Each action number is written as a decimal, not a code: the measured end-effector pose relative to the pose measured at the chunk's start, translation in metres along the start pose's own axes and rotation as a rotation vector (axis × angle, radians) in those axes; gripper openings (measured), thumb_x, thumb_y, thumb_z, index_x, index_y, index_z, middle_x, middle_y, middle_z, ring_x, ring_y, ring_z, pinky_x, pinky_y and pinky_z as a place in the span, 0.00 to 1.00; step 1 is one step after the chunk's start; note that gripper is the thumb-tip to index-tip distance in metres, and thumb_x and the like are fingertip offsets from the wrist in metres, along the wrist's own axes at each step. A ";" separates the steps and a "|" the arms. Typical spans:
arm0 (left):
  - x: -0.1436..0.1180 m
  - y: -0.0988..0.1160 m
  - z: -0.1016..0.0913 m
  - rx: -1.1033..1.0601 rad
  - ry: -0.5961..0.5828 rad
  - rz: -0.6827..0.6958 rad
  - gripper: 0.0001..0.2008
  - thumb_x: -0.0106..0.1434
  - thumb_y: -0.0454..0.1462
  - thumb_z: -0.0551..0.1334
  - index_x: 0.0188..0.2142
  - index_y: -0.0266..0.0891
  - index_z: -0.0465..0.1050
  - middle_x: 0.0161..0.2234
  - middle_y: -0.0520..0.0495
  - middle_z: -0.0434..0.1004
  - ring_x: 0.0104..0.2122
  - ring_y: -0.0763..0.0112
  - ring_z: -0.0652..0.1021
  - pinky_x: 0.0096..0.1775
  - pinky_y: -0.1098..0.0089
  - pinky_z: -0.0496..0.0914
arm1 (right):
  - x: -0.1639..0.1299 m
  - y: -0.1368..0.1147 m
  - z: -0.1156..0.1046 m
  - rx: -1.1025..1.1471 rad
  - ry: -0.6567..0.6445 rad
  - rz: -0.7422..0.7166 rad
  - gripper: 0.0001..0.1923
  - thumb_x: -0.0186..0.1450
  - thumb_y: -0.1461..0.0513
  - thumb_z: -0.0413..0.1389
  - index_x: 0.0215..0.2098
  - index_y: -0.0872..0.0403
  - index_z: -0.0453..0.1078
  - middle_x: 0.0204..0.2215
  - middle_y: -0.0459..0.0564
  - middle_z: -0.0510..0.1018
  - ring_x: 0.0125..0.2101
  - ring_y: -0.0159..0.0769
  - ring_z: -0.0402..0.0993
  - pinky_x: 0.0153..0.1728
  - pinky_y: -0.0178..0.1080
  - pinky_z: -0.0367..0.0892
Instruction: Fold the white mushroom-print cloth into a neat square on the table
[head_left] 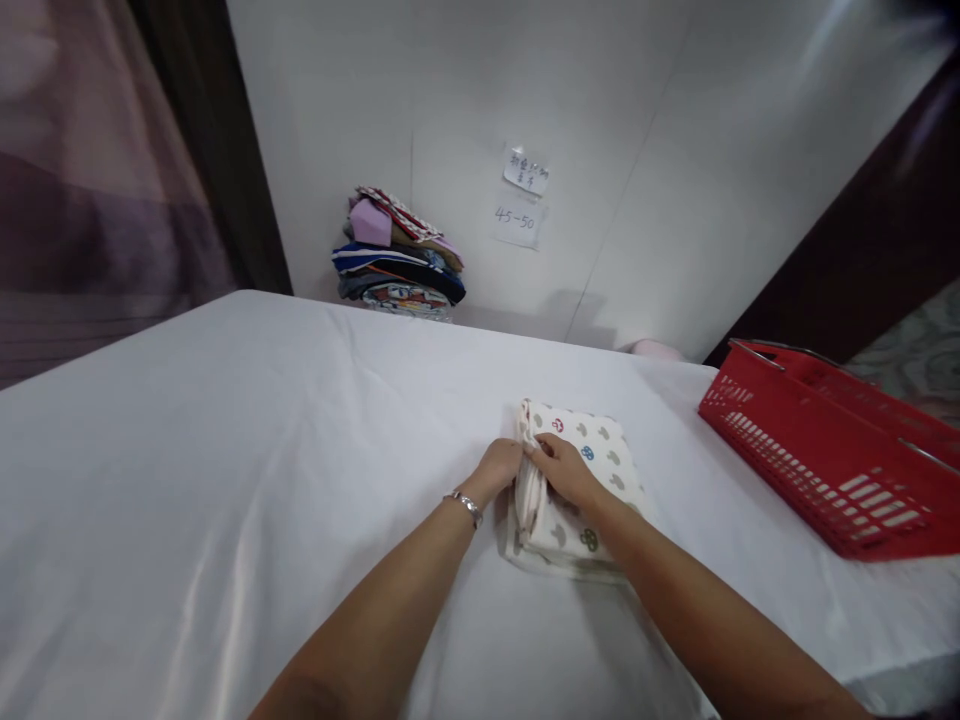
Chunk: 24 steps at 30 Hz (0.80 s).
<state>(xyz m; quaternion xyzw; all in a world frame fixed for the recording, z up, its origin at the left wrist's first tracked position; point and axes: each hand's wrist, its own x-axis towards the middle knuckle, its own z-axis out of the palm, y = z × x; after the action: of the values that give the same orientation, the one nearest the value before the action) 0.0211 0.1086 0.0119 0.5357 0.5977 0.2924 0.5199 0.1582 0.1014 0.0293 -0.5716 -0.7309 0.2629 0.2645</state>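
Observation:
A folded cream cloth (600, 450) printed with small grey, red and blue shapes lies on the white-covered table (225, 450), right of centre. My left hand (499, 468), with a silver bracelet at the wrist, grips the cloth's left edge. My right hand (564, 468) rests on top of the cloth with its fingers pressing at the same left edge. Both hands touch the cloth and meet at its upper left corner.
A red plastic basket (825, 450) stands at the table's right edge. A stack of folded colourful clothes (401, 255) sits against the white wall at the back. Paper notes (521, 195) hang on the wall. A curtain (90, 180) hangs at the left.

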 end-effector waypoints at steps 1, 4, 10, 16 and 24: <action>-0.001 0.001 0.000 0.002 0.003 -0.010 0.17 0.64 0.42 0.48 0.22 0.38 0.63 0.17 0.51 0.63 0.17 0.72 0.66 0.22 0.72 0.59 | -0.003 -0.001 0.000 0.044 0.001 -0.020 0.17 0.61 0.53 0.48 0.38 0.55 0.72 0.31 0.48 0.75 0.33 0.36 0.68 0.38 0.37 0.61; -0.005 0.005 -0.002 0.038 -0.014 0.020 0.23 0.63 0.52 0.48 0.24 0.37 0.66 0.19 0.48 0.68 0.20 0.69 0.69 0.23 0.72 0.60 | -0.014 -0.003 0.000 0.200 -0.006 0.009 0.15 0.62 0.59 0.46 0.38 0.54 0.73 0.32 0.47 0.76 0.35 0.36 0.69 0.38 0.35 0.63; -0.002 0.002 -0.003 0.196 0.005 0.159 0.23 0.55 0.56 0.57 0.26 0.36 0.71 0.29 0.44 0.77 0.32 0.63 0.75 0.31 0.72 0.63 | -0.036 0.015 -0.019 0.356 0.004 0.142 0.15 0.55 0.65 0.49 0.37 0.53 0.74 0.30 0.45 0.76 0.30 0.32 0.70 0.31 0.32 0.65; 0.002 0.000 -0.001 0.220 0.030 0.136 0.14 0.60 0.44 0.53 0.28 0.37 0.71 0.36 0.40 0.78 0.36 0.61 0.75 0.36 0.69 0.65 | -0.054 0.081 -0.084 0.102 0.354 0.407 0.17 0.57 0.60 0.53 0.45 0.52 0.71 0.46 0.50 0.74 0.45 0.36 0.69 0.43 0.37 0.65; 0.003 0.002 0.000 0.261 0.034 0.140 0.12 0.60 0.36 0.49 0.22 0.39 0.64 0.31 0.44 0.75 0.34 0.65 0.72 0.38 0.69 0.64 | -0.051 0.108 -0.086 0.223 0.260 0.587 0.28 0.57 0.48 0.57 0.49 0.57 0.69 0.46 0.57 0.75 0.42 0.40 0.73 0.35 0.37 0.68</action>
<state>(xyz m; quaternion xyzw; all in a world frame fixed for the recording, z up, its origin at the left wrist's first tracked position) 0.0219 0.1120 0.0133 0.6342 0.6005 0.2569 0.4137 0.3035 0.0809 0.0129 -0.7539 -0.4621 0.3312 0.3292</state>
